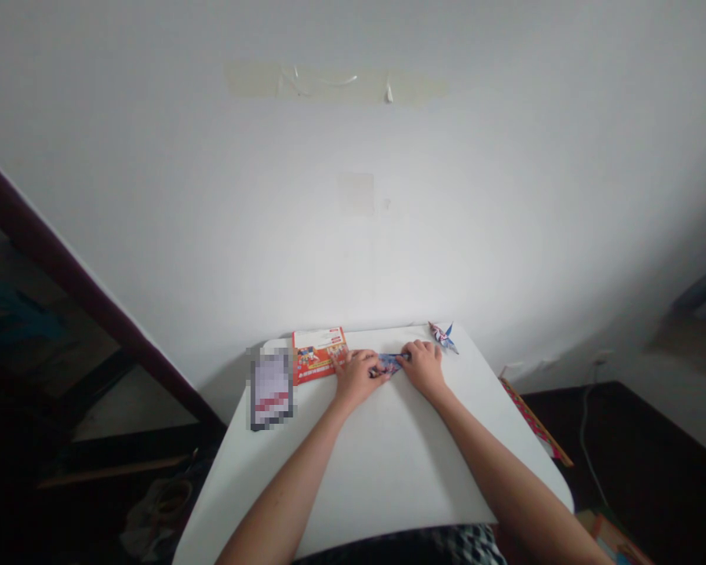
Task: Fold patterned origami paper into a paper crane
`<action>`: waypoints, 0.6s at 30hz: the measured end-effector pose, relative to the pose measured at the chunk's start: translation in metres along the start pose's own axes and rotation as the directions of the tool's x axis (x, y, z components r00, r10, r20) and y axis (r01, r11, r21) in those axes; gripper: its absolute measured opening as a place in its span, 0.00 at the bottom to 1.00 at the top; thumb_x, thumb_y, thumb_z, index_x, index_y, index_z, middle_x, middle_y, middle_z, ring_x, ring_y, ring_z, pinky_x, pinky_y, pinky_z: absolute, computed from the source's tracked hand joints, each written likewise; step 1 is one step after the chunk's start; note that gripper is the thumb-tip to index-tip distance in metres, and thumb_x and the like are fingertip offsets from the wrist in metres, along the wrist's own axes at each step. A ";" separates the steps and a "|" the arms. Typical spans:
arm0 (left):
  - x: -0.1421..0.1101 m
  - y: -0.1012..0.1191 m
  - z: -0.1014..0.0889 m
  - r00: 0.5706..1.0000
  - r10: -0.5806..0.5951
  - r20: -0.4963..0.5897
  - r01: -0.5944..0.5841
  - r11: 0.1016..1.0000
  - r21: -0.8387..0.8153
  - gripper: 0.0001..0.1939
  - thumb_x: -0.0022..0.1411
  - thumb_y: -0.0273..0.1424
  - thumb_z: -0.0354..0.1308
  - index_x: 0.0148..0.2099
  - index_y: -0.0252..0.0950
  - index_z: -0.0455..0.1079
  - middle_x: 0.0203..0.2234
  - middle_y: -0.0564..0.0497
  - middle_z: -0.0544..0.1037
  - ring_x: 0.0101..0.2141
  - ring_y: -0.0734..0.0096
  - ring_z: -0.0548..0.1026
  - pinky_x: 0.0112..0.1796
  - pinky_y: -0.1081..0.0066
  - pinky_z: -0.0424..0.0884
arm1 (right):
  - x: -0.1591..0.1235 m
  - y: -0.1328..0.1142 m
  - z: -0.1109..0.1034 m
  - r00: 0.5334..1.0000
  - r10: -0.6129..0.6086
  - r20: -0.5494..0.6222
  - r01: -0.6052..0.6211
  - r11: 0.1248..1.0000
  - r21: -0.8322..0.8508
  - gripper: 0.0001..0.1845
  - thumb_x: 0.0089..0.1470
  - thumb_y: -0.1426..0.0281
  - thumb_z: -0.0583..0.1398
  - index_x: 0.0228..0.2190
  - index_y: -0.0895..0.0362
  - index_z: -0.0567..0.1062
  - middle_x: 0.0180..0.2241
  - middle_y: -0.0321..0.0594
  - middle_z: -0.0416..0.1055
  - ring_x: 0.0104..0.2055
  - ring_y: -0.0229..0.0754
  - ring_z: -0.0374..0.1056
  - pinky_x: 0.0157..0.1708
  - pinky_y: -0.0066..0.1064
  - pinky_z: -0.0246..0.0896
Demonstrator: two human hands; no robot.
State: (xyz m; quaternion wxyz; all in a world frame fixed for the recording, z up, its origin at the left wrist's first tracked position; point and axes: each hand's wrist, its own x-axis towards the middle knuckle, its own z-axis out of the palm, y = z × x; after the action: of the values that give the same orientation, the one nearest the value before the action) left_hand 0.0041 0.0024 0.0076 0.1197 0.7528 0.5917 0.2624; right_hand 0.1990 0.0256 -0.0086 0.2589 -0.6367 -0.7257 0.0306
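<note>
Between my two hands, a small piece of patterned blue folded paper (391,363) lies on the white table (382,463). My left hand (358,375) is closed on the paper's left end, and its outer fingers reach over the edge of a red and white booklet (318,357). From the other side, my right hand (422,366) grips the right end with its fingertips. Part of the paper is hidden under the fingers. Just beyond my right hand sits a folded paper crane (443,337) with blue, white and red patterning.
A phone (271,388), its screen blurred out, lies left of the booklet. The table's far edge meets a white wall (365,267) with old tape marks (335,82). A cable (585,439) runs down at the right, and a dark-framed panel (94,275) leans at the left.
</note>
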 end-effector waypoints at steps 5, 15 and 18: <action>0.000 0.001 0.004 0.999 -0.004 -0.040 0.005 1.000 0.008 0.07 0.59 0.41 0.70 0.33 0.46 0.79 0.52 0.55 0.80 0.60 0.48 0.67 0.64 0.23 0.33 | 0.000 -0.002 -0.001 0.999 0.015 0.030 -0.014 1.000 -0.022 0.09 0.63 0.61 0.62 0.41 0.51 0.77 0.46 0.46 0.75 0.54 0.57 0.63 0.61 0.61 0.47; 0.000 0.005 0.001 0.999 -0.023 -0.031 0.024 0.999 0.029 0.07 0.56 0.39 0.72 0.33 0.46 0.78 0.52 0.57 0.80 0.60 0.50 0.68 0.64 0.23 0.35 | -0.001 -0.011 -0.010 0.993 0.077 0.087 -0.069 0.994 -0.087 0.12 0.65 0.59 0.60 0.44 0.52 0.77 0.49 0.44 0.75 0.57 0.54 0.62 0.62 0.54 0.45; 0.000 0.006 0.001 0.999 -0.030 -0.028 0.031 0.999 0.031 0.07 0.56 0.39 0.72 0.33 0.45 0.78 0.51 0.56 0.80 0.60 0.50 0.67 0.64 0.24 0.36 | -0.001 -0.012 -0.011 0.992 0.082 0.094 -0.074 0.993 -0.092 0.12 0.65 0.59 0.60 0.44 0.52 0.77 0.49 0.44 0.75 0.57 0.54 0.62 0.61 0.53 0.46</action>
State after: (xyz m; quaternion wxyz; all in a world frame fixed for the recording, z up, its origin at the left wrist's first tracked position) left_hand 0.0099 0.0011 0.0096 0.1039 0.7417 0.6088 0.2615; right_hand 0.1924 0.0194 0.0049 0.1934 -0.6731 -0.7127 0.0399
